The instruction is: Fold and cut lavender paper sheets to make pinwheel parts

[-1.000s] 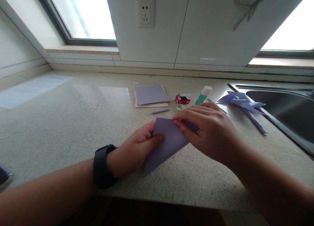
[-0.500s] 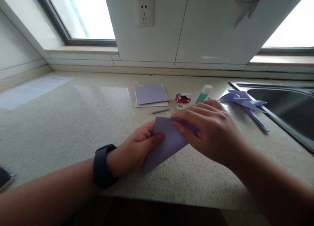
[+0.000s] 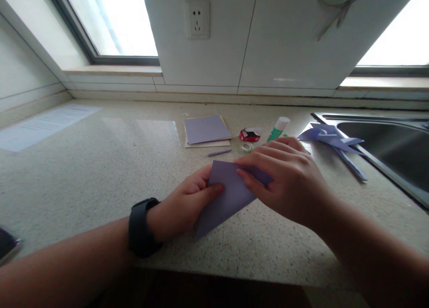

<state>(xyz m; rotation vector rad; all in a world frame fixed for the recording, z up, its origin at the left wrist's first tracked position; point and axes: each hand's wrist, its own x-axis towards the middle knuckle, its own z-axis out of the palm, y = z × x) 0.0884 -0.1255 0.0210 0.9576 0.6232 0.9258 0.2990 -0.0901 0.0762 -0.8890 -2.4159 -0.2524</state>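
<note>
A purple sheet of paper [image 3: 225, 196] is held tilted above the front of the counter. My left hand [image 3: 187, 201] grips its left side, thumb on top and fingers behind. At the upper right edge my right hand [image 3: 288, 183] pinches the same paper between thumb and fingers, covering that corner. Just beyond the paper lie a thin purple stick [image 3: 219, 152], a roll of tape [image 3: 246, 147] and a small red box [image 3: 250, 135]. A green and white glue stick [image 3: 278, 128] stands partly hidden behind my right hand.
A stack of paper squares [image 3: 208, 129] lies on the speckled counter [image 3: 110, 174]. To the right, a purple paper pinwheel [image 3: 330, 137] on a stick rests beside the metal sink [image 3: 385, 143]. A printed sheet [image 3: 47, 125] lies far left; a dark object [image 3: 8, 244] sits at the left edge.
Almost nothing differs: both hands keep the same hold on the purple paper, and the whole view has shifted very slightly.
</note>
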